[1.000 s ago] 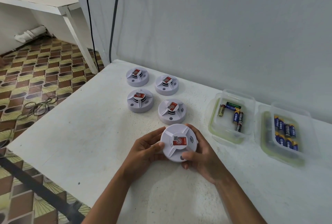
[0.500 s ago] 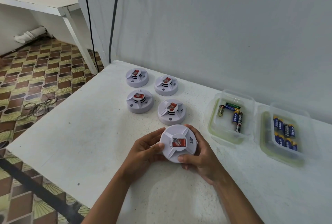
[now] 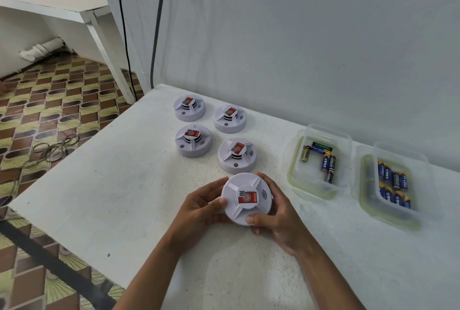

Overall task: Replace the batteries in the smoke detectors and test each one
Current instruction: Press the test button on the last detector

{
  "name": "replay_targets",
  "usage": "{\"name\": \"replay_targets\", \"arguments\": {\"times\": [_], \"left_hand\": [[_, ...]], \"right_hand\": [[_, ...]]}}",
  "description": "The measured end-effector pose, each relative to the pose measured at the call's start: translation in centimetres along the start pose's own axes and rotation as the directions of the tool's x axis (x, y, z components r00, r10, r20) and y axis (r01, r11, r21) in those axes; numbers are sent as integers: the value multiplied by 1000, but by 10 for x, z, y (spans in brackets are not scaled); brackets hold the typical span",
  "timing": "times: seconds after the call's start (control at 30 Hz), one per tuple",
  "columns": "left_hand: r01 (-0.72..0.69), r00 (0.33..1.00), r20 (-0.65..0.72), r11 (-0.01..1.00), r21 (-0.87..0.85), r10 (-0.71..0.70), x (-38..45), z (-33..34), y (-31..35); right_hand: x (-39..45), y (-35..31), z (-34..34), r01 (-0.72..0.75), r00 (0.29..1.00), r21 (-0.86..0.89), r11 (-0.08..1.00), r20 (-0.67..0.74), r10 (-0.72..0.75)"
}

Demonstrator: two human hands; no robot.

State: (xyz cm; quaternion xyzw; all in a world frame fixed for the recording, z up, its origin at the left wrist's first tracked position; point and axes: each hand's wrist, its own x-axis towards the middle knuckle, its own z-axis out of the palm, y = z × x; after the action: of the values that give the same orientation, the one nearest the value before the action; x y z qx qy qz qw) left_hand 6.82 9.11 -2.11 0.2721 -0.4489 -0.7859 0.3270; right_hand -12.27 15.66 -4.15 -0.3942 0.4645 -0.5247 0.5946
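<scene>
Vs 1 s ago: detector (image 3: 246,198) tilted up a bit more toward cam; both hands hold on. Left hand (image 3: 199,210) and right hand (image 3: 276,220) curl round its rim, over the table (image 3: 112,197). Red label on top, text unreadable. Batteries (image 3: 329,167) in tub (image 3: 321,135) read EVEREADY.

A round white smoke detector (image 3: 246,199) with a red label on its raised centre is held just above the near part of the white table (image 3: 124,197), face up and tipped toward the viewer, gripped between the left hand (image 3: 201,207) and the right hand (image 3: 276,220). Four more detectors sit beyond it in two pairs: far left (image 3: 189,108), far right (image 3: 230,118), middle left (image 3: 193,141), middle right (image 3: 237,155). To the right, one clear tub (image 3: 319,160) holds mixed batteries (image 3: 321,160), and another (image 3: 395,182) holds blue batteries (image 3: 393,185).
</scene>
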Motion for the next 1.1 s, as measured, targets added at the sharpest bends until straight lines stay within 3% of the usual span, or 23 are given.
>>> {"name": "replay_targets", "arguments": {"times": [0.93, 1.1], "left_hand": [[-12, 1000, -11, 1000, 17, 12, 1, -2, -2], [-6, 1000, -23, 1000, 2, 6, 1, 0, -1]], "right_hand": [[-2, -3, 3, -3, 1000, 20, 1000, -11, 3], [-1, -8, 4, -65, 997, 292, 954, 64, 49]]}}
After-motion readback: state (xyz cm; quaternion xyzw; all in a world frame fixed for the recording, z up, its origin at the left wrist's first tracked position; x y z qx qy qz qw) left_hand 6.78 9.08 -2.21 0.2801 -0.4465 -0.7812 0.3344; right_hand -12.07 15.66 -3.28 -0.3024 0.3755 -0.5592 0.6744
